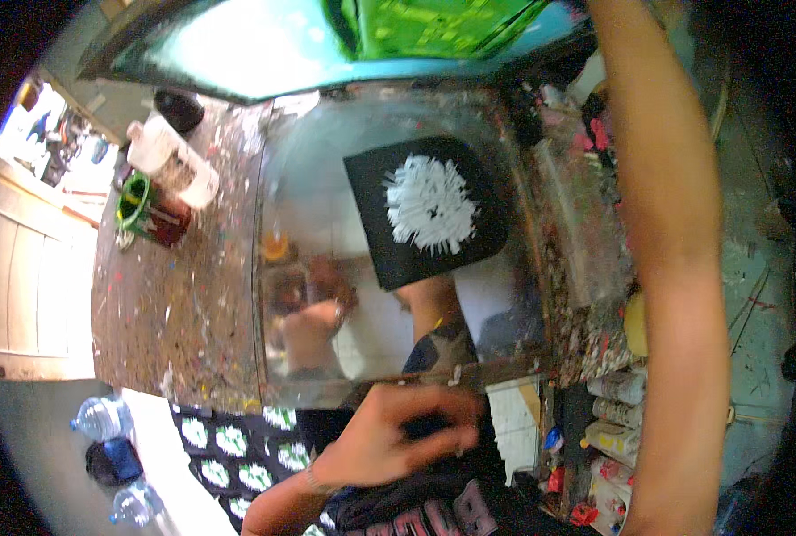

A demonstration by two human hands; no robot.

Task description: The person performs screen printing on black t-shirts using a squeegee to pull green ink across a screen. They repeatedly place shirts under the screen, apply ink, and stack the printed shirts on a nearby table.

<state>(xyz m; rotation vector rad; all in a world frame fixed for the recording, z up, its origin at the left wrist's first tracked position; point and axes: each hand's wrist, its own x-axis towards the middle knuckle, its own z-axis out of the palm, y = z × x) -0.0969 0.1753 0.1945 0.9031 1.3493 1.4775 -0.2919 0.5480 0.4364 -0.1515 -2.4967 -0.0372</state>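
Note:
My left hand [398,435] hovers over my lap at the near edge of the shiny board [313,183]. Its fingers are half curled and slightly blurred, with a gap between thumb and fingers and nothing seen in it. A black cloth piece [368,192] with one rounded side lies on the board, bearing a round white brushy print [432,204]. My right arm [670,241] stretches up along the right side; its hand lies beyond the top edge. Above the board's far edge stands a tilted framed screen [264,49] with green and blue on its mesh.
Left on the paint-stained table [210,304] are a whitish plastic bottle [170,161], a green-rimmed tub [152,214] and a dark round object [179,109]. Several printed black pieces [237,447] lie lower left, near clear bottles [103,418]. Containers [616,411] stand lower right.

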